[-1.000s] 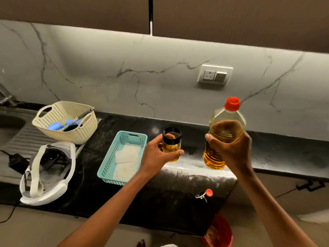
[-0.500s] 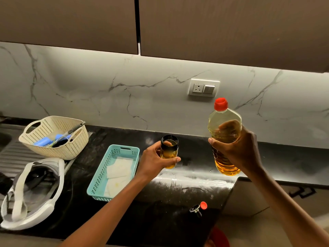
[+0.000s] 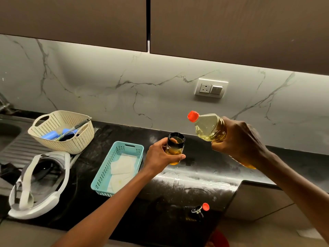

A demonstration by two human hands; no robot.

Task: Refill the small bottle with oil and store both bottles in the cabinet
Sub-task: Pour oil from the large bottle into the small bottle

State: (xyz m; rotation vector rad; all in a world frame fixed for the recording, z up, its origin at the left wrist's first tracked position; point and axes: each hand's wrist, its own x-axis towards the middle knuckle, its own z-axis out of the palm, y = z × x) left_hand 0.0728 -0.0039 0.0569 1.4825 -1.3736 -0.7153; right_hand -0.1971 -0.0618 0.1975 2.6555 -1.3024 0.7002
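My left hand [image 3: 157, 157] grips the small bottle [image 3: 175, 147], a clear jar with a black neck, open at the top and partly filled with amber oil, held above the black counter [image 3: 195, 179]. My right hand [image 3: 238, 139] holds the big oil bottle [image 3: 208, 127] tilted to the left, its red cap on and pointing toward the small bottle. The two bottles are apart. A small metal spout with a red cap [image 3: 200, 209] lies on the counter near the front edge. Two brown upper cabinet doors [image 3: 231, 27] above are closed.
A turquoise basket [image 3: 101, 177] with white tissues sits left of my left hand. Behind it stands a cream basket [image 3: 71, 147] with utensils. A white headset [image 3: 38, 184] lies at the left by the sink drainboard [image 3: 19, 148]. A wall socket [image 3: 211, 88] is on the marble backsplash.
The big oil bottle has gone from upright to tilted left, cap toward the small bottle. The view has tipped further up, showing more of the cabinet doors.
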